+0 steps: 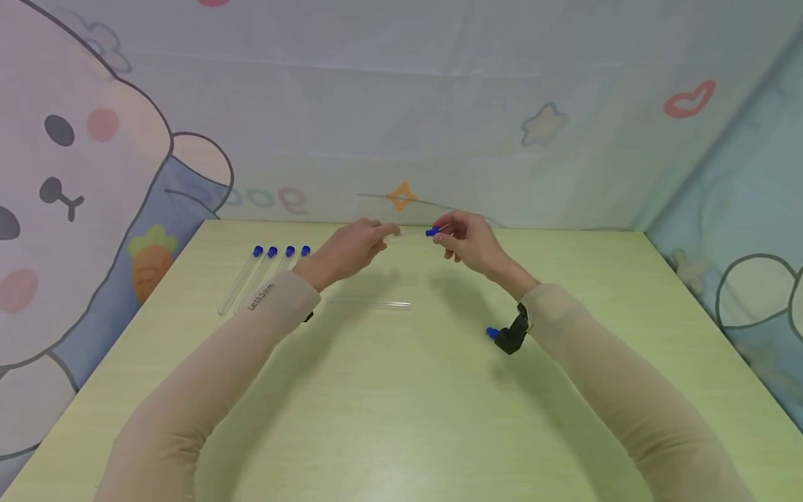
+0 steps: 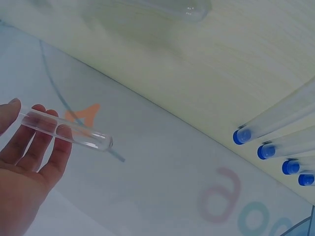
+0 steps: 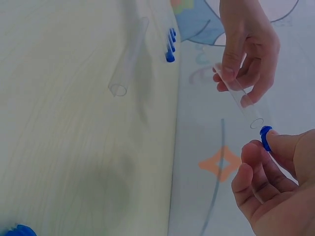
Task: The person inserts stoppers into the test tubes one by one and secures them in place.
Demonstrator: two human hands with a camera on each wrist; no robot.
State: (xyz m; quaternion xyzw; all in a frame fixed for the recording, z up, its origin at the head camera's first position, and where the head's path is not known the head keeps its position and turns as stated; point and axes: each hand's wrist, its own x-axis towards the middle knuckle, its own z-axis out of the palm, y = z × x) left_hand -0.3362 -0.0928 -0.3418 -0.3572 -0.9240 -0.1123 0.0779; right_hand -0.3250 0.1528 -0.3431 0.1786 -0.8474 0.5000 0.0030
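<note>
Between thumb and fingers my left hand (image 1: 351,249) holds a clear test tube (image 2: 81,134) above the far part of the table. Its open mouth points toward my right hand (image 1: 470,242), which pinches a blue cap (image 3: 266,138) between thumb and fingertips. In the right wrist view the cap is close to the tube's mouth, slightly apart from it. An uncapped test tube (image 1: 376,304) lies on the table below the hands. Another blue cap (image 1: 492,333) lies near the right wrist, partly hidden by the black wrist camera.
Several test tubes with blue caps (image 1: 258,251) lie side by side at the table's left, partly covered by the left sleeve. A printed cloth (image 1: 401,104) hangs behind the far edge of the pale wooden table (image 1: 401,411).
</note>
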